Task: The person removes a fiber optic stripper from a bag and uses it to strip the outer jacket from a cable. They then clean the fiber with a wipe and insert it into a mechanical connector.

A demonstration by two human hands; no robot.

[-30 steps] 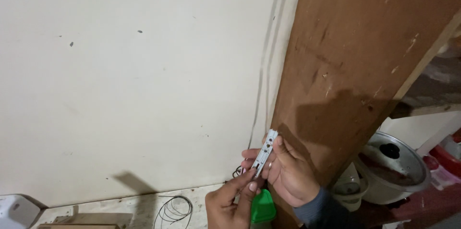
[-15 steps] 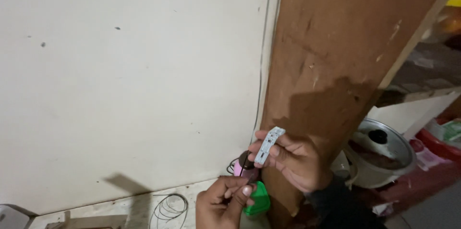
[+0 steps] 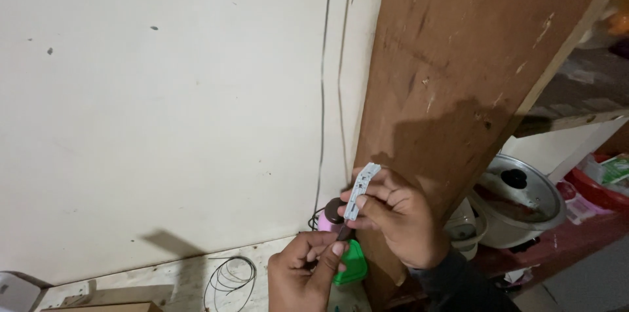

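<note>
R hand fingers pinch narrow white curved circuit strip, upright, beside brown wooden board. L hand fingers grip dark slim tool tip at strip's lower end; pink spool just behind.

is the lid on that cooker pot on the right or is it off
On. The lid with its dark knob sits flat across the white cooker pot, covering the rim, right of the brown wooden board.
</note>
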